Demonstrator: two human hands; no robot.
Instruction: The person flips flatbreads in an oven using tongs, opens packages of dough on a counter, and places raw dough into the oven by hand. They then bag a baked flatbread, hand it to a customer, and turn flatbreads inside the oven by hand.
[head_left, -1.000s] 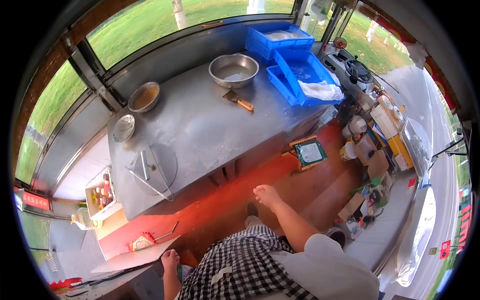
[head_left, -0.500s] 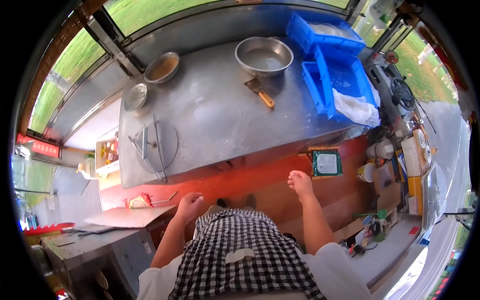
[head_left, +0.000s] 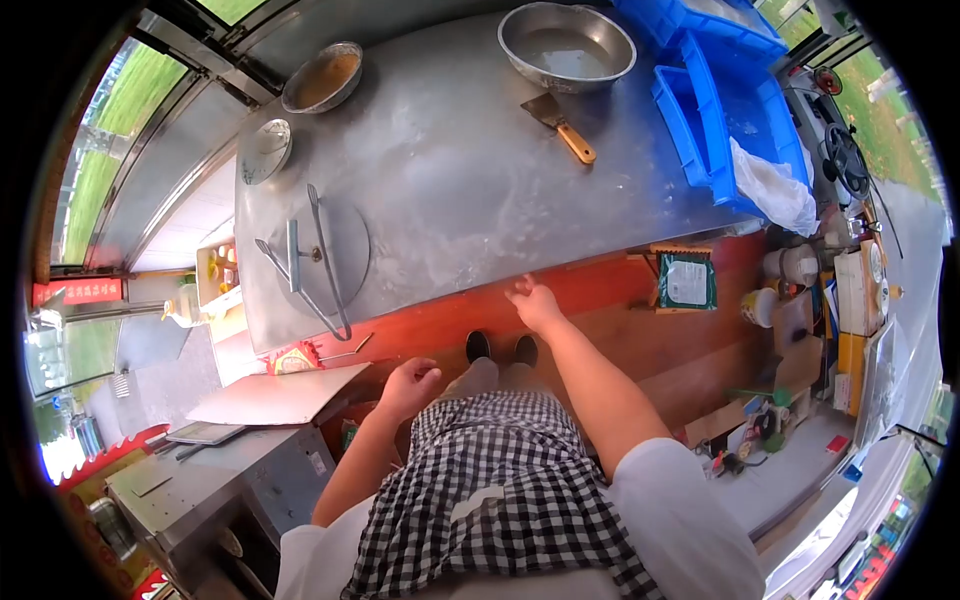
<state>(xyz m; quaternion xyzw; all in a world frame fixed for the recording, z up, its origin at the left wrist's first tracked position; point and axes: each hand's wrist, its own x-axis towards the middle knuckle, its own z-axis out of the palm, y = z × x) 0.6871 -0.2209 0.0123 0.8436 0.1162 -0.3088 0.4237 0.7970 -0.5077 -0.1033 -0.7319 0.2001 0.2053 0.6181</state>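
Note:
My left hand (head_left: 410,388) hangs in front of the checked apron (head_left: 500,440), its fingers curled in with nothing in them. My right hand (head_left: 535,303) reaches toward the front edge of the steel worktable (head_left: 430,200); its fingers are apart and hold nothing. On that table, farther back, lies a scraper (head_left: 560,128) with a wooden handle. Behind it stands a large metal basin (head_left: 567,48) with cloudy liquid. Nearest my left hand on the table is a round metal lid (head_left: 348,255) with long metal tongs (head_left: 325,270) on it.
A bowl of brown stuff (head_left: 323,80) and a small dish (head_left: 266,152) sit at the back left. Blue crates (head_left: 707,130) with white plastic (head_left: 775,188) fill the right end. A metal cabinet (head_left: 230,480) stands at my left; a green packet (head_left: 687,281) lies right of my right hand.
My right hand has moved left and forward to the table edge, and its fingers have spread. My left hand has shifted slightly right. The view has moved closer to the table.

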